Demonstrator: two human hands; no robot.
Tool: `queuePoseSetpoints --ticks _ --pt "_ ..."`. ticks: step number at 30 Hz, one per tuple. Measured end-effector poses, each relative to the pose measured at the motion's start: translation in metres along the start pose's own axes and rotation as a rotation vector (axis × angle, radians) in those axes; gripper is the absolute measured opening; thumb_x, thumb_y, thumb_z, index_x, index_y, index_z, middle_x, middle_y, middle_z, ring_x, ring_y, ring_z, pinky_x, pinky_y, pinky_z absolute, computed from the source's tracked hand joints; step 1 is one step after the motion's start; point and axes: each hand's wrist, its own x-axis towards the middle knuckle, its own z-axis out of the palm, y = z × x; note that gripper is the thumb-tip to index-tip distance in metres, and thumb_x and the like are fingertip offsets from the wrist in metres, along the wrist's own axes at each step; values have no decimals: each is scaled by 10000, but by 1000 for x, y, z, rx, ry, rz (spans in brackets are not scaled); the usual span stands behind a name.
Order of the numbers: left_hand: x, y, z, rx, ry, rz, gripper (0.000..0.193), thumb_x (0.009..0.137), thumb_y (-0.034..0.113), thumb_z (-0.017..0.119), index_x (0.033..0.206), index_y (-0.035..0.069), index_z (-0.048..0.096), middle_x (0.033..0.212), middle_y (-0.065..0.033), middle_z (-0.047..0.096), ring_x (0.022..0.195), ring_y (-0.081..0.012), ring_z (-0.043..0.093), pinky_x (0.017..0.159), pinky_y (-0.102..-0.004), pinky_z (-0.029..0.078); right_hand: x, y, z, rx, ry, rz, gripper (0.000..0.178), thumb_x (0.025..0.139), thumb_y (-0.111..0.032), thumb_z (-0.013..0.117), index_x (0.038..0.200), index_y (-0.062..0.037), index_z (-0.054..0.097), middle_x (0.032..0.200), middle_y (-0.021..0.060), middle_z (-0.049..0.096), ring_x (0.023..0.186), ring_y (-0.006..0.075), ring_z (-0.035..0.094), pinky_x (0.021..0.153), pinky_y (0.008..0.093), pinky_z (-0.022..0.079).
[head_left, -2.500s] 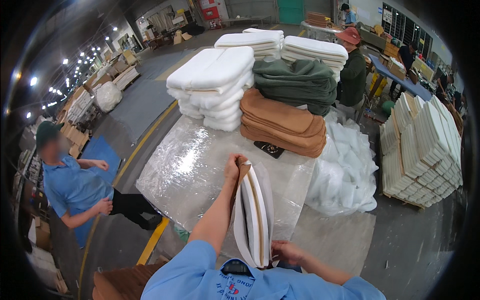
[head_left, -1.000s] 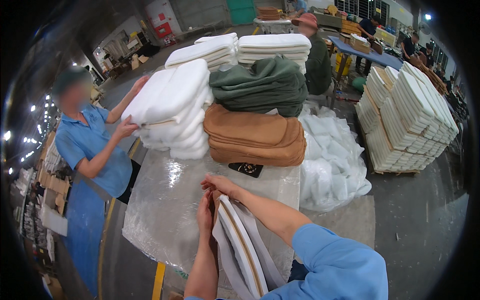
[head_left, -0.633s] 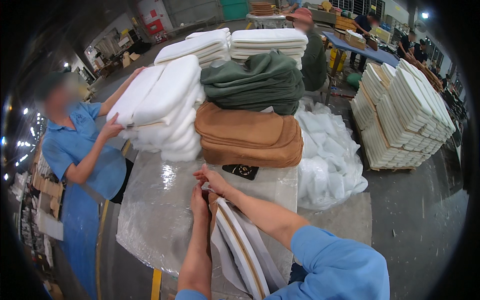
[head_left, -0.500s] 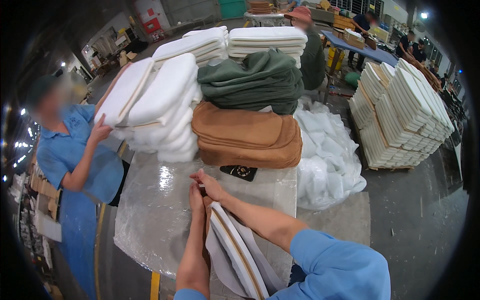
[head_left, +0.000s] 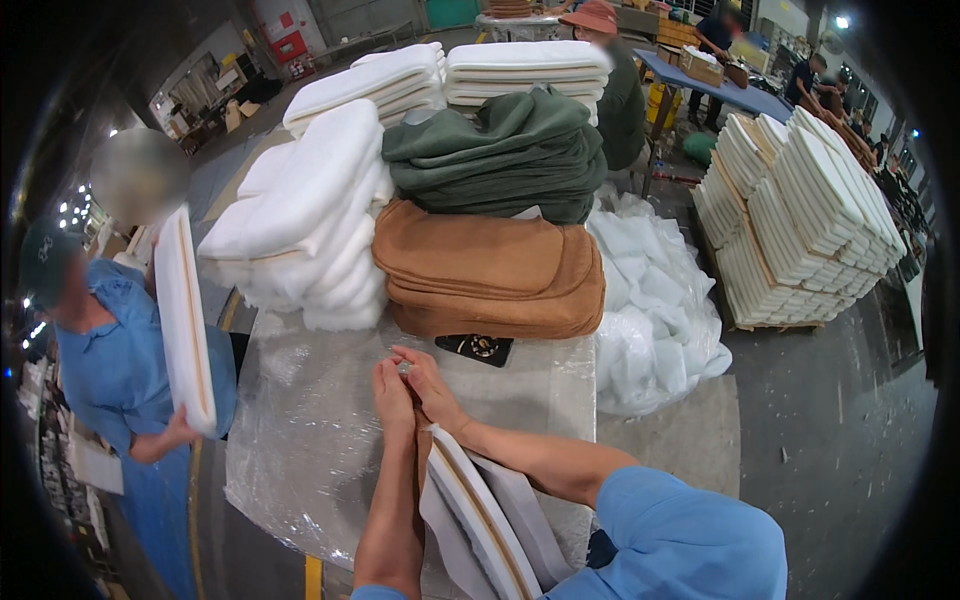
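A white layered foam cushion pad [head_left: 474, 505] with a tan middle stripe lies against me on edge. Around it hangs a fabric cover [head_left: 527, 517] with its grey inner side showing, brown on its outer face near my wrists. My left hand [head_left: 394, 396] and my right hand [head_left: 428, 385] meet at the cover's far end, fingers closed and pressed together. A small pale thing [head_left: 404, 368] shows between the fingertips; I cannot make out what it is. My hands mostly hide the cover's end.
The plastic-wrapped table [head_left: 300, 440] bears brown covers [head_left: 480, 250], green covers [head_left: 490, 150], white pads [head_left: 300, 200] and a dark flat object [head_left: 475, 348]. At left a co-worker [head_left: 140, 350] holds a white pad [head_left: 185, 320]. Bagged white material [head_left: 655, 320] and stacked pads [head_left: 800, 220] stand right.
The co-worker has lifted a white pad off the left pile and now holds it upright at their chest. My hands stay together at the cover's end, fingers slightly shifted.
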Motion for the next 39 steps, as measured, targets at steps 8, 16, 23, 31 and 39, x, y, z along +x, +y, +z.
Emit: queuePoseSetpoints --ticks 8,16,23,31,39 --pt "0 12 -13 -3 -165 14 343 1106 375 428 1148 88 611 904 -68 621 779 -153 600 691 -304 505 -15 -27 -11 -282 -105 -66 506 1104 -371 463 1467 -22 511 1431 191 533 1374 363 454 1184 429 333" --pt "-42 8 -43 -195 -436 -196 474 1117 439 382 1234 51 627 1021 -110 694 893 -188 655 816 -319 535 -47 -59 -63 134 72 260 322 1084 -191 566 1358 -31 622 1192 58 683 1044 132 635 945 290 520" --pt "-54 -14 -46 -235 -433 -19 496 1129 480 365 1258 80 628 1153 -57 659 1056 -156 606 982 -299 472 -75 -64 -82 68 100 351 262 1061 -150 614 1290 -37 672 1082 40 716 906 89 634 831 264 541" --pt "-56 -18 -50 -243 -435 -72 558 1127 556 314 1296 99 586 1168 -48 637 1021 -144 603 934 -294 499 -65 -82 -67 166 -209 471 360 986 -7 654 1341 -67 654 1122 16 678 854 59 595 748 234 499" --pt "-45 -42 -56 -331 -494 -19 584 1125 567 304 1297 88 589 1201 -48 616 1074 -158 586 976 -304 473 -23 -99 -40 -198 -486 213 445 893 -5 702 1328 -100 695 1242 47 692 986 137 635 882 278 522"
